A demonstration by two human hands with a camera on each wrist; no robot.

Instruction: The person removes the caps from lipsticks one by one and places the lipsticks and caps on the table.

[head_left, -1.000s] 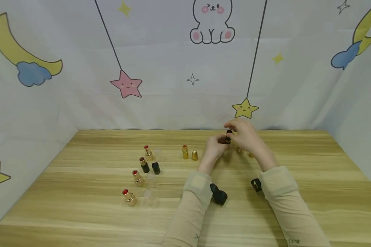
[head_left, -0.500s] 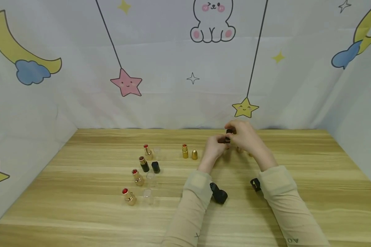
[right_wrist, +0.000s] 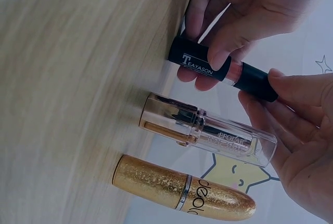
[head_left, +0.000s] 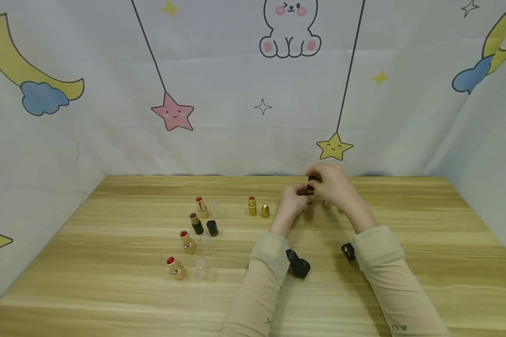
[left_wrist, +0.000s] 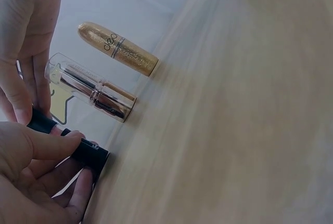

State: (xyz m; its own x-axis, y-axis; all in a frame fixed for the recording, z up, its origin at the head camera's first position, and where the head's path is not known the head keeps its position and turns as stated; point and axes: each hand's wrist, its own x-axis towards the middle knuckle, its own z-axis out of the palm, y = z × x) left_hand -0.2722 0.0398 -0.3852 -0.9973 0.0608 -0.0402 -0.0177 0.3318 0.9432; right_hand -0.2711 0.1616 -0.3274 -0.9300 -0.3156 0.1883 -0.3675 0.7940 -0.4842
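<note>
At the back of the table, my left hand holds a black lipstick by its lettered base, thumb and fingers round it, its bottom end at the tabletop. The right hand pinches the black cap between thumb and fingers. A rosy, shiny band shows between cap and base in the right wrist view. Beside them stand a capped lipstick with a clear top and a bullet-shaped gold lipstick, both upright. In the head view, the hands mostly hide these.
Several uncapped lipsticks stand at the left, with clear caps and a black cap beside them. Left of the hands, a gold lipstick stands by its gold cap. Black wrist devices sit near the sleeves.
Both hands stay nearly in place. Slightly less of the black cap shows between the right fingers. The other lipsticks have not moved.
</note>
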